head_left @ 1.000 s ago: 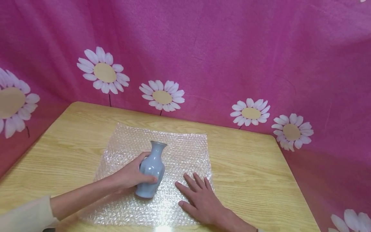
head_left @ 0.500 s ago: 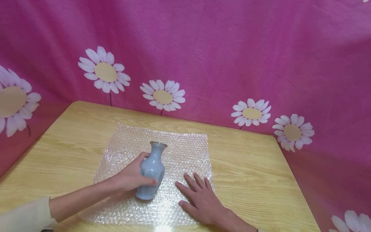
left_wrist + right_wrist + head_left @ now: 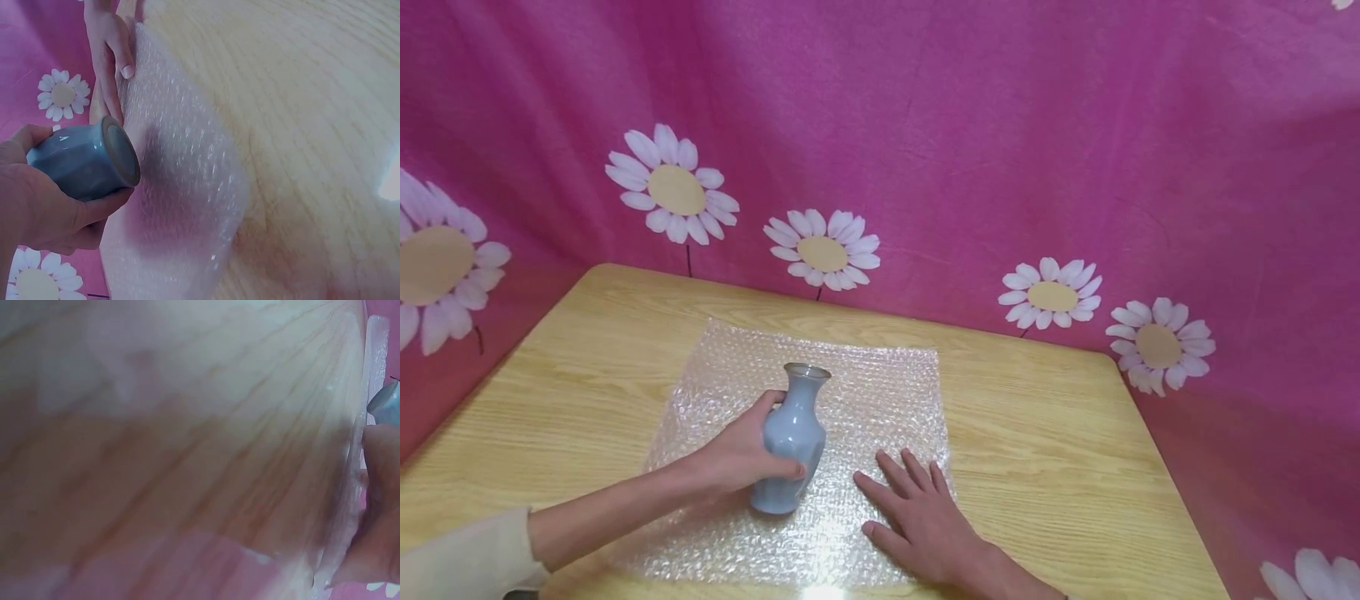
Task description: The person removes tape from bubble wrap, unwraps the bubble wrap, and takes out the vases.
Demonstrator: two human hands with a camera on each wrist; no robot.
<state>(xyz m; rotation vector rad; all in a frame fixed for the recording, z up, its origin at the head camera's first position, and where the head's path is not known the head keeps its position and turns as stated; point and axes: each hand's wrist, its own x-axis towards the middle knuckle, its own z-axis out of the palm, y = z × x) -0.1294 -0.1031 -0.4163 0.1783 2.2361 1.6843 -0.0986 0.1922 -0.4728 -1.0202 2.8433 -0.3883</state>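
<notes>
A glossy blue-grey vase [image 3: 796, 433] with a narrow neck and flared, dark-rimmed mouth leans slightly over a sheet of bubble wrap [image 3: 865, 392]. My left hand [image 3: 748, 450] grips its body from the left, thumb across the front. In the left wrist view the round base of the vase [image 3: 122, 150] is lifted above the bubble wrap [image 3: 194, 162]. My right hand [image 3: 921, 521] rests palm down with fingers spread on the sheet's right side. At the edge of the right wrist view, the right hand [image 3: 381, 506] lies on the wrap, the vase [image 3: 386, 403] beyond it.
Beneath the sheet is a light wood-grain table [image 3: 1037, 442] with rounded far corners. A magenta cloth [image 3: 925, 150] printed with white daisies hangs behind it and along both sides. Light glares off the wrap near the front edge.
The vase has tipped a little in my left hand, so more of its mouth shows. My right hand has stayed in place on the bubble wrap.
</notes>
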